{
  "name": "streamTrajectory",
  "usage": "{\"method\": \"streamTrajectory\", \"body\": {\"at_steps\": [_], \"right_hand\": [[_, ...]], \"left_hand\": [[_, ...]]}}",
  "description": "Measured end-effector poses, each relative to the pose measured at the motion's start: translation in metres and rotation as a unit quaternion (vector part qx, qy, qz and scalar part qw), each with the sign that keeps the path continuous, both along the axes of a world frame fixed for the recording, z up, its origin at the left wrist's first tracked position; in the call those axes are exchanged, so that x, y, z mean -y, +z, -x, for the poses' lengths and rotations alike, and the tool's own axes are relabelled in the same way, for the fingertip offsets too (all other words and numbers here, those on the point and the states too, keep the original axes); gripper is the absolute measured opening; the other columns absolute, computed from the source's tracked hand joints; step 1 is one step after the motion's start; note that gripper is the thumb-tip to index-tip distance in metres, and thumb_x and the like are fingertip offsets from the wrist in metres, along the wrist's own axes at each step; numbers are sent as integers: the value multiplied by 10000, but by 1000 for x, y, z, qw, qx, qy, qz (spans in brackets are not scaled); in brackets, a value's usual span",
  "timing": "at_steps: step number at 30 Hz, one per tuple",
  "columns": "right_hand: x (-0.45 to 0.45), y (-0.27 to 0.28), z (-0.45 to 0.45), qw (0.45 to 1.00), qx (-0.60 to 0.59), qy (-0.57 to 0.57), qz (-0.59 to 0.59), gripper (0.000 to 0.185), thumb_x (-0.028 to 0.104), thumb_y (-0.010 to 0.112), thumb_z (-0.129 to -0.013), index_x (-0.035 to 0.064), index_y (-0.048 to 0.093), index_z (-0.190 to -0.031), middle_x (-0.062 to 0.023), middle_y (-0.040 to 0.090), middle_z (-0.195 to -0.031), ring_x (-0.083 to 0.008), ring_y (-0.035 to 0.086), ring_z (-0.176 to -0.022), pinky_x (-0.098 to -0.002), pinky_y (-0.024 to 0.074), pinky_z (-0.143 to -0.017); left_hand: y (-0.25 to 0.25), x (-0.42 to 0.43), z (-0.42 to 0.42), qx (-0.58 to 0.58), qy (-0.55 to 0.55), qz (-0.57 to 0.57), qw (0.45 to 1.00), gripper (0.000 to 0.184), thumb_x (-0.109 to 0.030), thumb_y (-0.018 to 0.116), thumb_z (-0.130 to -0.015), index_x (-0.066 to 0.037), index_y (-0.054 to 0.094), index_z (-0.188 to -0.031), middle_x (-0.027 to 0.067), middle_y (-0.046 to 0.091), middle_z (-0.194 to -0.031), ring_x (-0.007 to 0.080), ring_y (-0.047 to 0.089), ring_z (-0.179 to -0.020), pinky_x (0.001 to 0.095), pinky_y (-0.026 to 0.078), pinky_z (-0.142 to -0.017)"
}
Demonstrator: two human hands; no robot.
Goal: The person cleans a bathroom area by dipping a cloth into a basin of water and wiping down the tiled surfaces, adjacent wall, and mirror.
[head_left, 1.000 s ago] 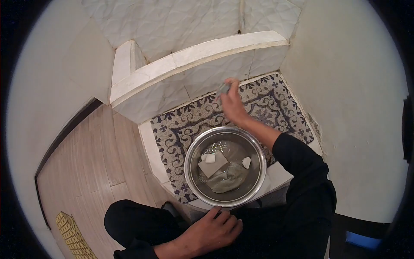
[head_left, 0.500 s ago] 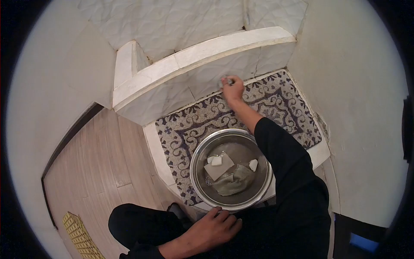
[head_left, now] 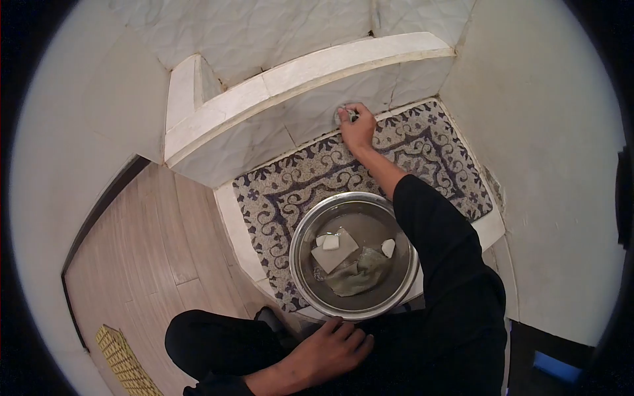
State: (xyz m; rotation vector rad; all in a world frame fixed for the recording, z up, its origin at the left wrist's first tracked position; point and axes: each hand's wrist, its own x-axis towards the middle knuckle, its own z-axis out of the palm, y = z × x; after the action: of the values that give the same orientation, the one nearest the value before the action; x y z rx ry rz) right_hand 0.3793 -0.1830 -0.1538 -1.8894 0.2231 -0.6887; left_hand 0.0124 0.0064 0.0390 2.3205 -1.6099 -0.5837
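Observation:
My right hand [head_left: 357, 127] pinches a small greyish scrubber [head_left: 345, 117] against the lower face of the tiled ledge [head_left: 317, 109], just above the mat's back edge. My left hand [head_left: 328, 351] rests on my lap, its loosely bent fingers apart and near the basin's front rim, with nothing seen in it. Between my arms, the metal basin [head_left: 297, 277] holds murky water. In it lie a grey-green cloth [head_left: 358, 276], a flat beige square [head_left: 328, 258], a white piece [head_left: 331, 243] on that square and another white piece [head_left: 388, 248] at the right.
A patterned mat [head_left: 284, 191] lies under the basin, on a raised step. Walls rise at both sides. Wooden flooring [head_left: 158, 244] extends at the left, with a yellow patterned object [head_left: 125, 360] at the lower left. Something blue [head_left: 557, 365] shows at the lower right.
My right hand has moved from above the mat to the ledge's face with the scrubber in it. My left hand has stayed on my lap. The view has shifted slightly.

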Motion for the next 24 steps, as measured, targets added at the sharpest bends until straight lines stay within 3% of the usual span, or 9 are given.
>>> {"method": "streamTrajectory", "body": {"at_steps": [2,3,5,7,13,16,18,22,24], "right_hand": [[3,-2,-7,996,78,-47,-8,219,159,749,-856,-4,646,-959,-207,665,-979,-400,624,-940,-451,479,-874],[5,-1,-15,990,119,-69,-13,231,161,738,-865,-11,630,-975,-211,657,-998,-403,616,-961,-457,470,-885],[37,17,-40,979,110,-168,-27,257,176,698,-896,-22,586,-1016,-221,628,-1048,-405,595,-1007,-463,451,-902],[75,24,-72,950,103,-291,-48,299,247,673,-935,-20,606,-1052,-200,658,-1027,-353,630,-979,-410,478,-883],[93,50,-36,969,164,-173,70,277,220,687,-930,-15,622,-1064,-196,642,-1054,-343,622,-987,-421,478,-876],[103,102,-33,927,307,-90,195,236,183,660,-926,3,633,-1076,-201,621,-1055,-381,590,-1023,-448,477,-881],[123,133,-44,905,294,-110,286,225,176,652,-925,16,644,-1082,-194,620,-1049,-378,590,-1015,-445,478,-885],[145,130,-59,921,241,-188,242,228,157,652,-915,29,676,-1103,-178,623,-1037,-354,598,-1001,-439,489,-880],[137,126,-51,933,238,-127,240,230,124,655,-906,29,684,-1112,-173,631,-1064,-346,611,-1013,-426,499,-884]], "left_hand": [[1,2,-1,16,4,17,1000,431,-152,625,-836,-53,630,-1256,67,622,-1056,215,604,-1027,382,485,-962],[1,1,-1,10,3,12,1000,427,-155,624,-833,-61,632,-1250,80,625,-1093,235,605,-1069,393,491,-969],[-1,-1,2,-2,9,6,1000,419,-160,622,-827,-76,635,-1238,105,630,-1167,275,605,-1154,415,501,-983],[7,-5,3,12,51,28,998,377,-155,616,-843,-56,667,-1203,111,627,-1094,275,591,-1094,419,471,-1000],[21,-18,-9,37,75,0,997,399,-165,601,-855,-61,665,-1235,111,617,-1086,273,567,-1068,423,457,-978],[29,-18,-15,29,76,21,996,403,-178,597,-860,-64,661,-1242,110,612,-1095,276,558,-1085,440,451,-992],[35,-17,-23,21,74,48,996,404,-187,597,-864,-64,658,-1244,113,606,-1108,279,555,-1101,455,444,-1011],[35,-21,-50,-6,77,86,993,408,-198,616,-860,-61,649,-1243,120,598,-1136,289,553,-1125,479,434,-1042],[25,-28,-64,-35,96,95,990,407,-200,629,-858,-60,646,-1240,122,596,-1145,294,553,-1130,485,434,-1044]]}}
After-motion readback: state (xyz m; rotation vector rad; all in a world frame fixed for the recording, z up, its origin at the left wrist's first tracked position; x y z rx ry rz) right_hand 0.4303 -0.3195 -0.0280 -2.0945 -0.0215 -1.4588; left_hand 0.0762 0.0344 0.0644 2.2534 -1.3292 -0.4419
